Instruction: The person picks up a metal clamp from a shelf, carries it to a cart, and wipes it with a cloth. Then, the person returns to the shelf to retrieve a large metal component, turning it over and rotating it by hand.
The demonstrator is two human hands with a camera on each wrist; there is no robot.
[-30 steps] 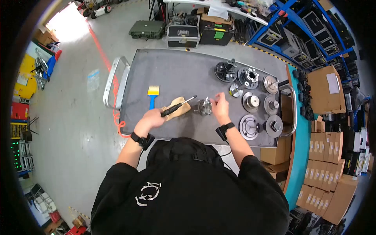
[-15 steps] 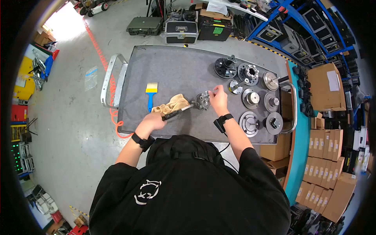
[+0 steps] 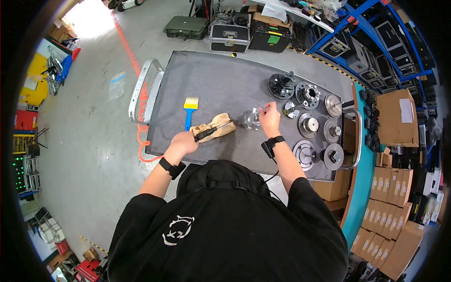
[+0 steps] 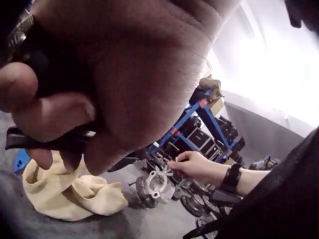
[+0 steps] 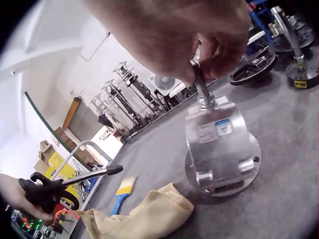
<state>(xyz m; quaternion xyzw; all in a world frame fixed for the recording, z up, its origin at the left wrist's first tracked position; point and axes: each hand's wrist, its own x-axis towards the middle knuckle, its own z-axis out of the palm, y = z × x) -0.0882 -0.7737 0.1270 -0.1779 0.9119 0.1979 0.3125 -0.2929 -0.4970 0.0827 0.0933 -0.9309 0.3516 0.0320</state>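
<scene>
My left hand (image 3: 184, 142) grips the black handle of an air blow gun (image 5: 47, 191), its metal nozzle angled over a crumpled beige cloth (image 3: 224, 118). My right hand (image 3: 269, 120) pinches the threaded stem on top of a silver clamp fixture (image 5: 219, 144). That fixture has a curved metal body, a small label and a round base plate close over the grey cart top. From the left wrist view, the clamp (image 4: 158, 186) appears as an open ring. Some space separates the nozzle tip from the fixture. Part of the stem is hidden by my right fingers.
Several metal discs and flanged fixtures (image 3: 305, 155) stand at the cart's right end. A blue-handled brush (image 3: 190, 108) lies beyond the cloth. An orange coiled hose (image 3: 142, 143) runs past the left cart handle (image 3: 136, 96). Cardboard boxes (image 3: 397, 117) stand farther right.
The blow gun's nozzle reached the clamp fixture half a second ago and now sits back over the cloth. The fixture has turned beneath my right hand. The head view has shifted slightly.
</scene>
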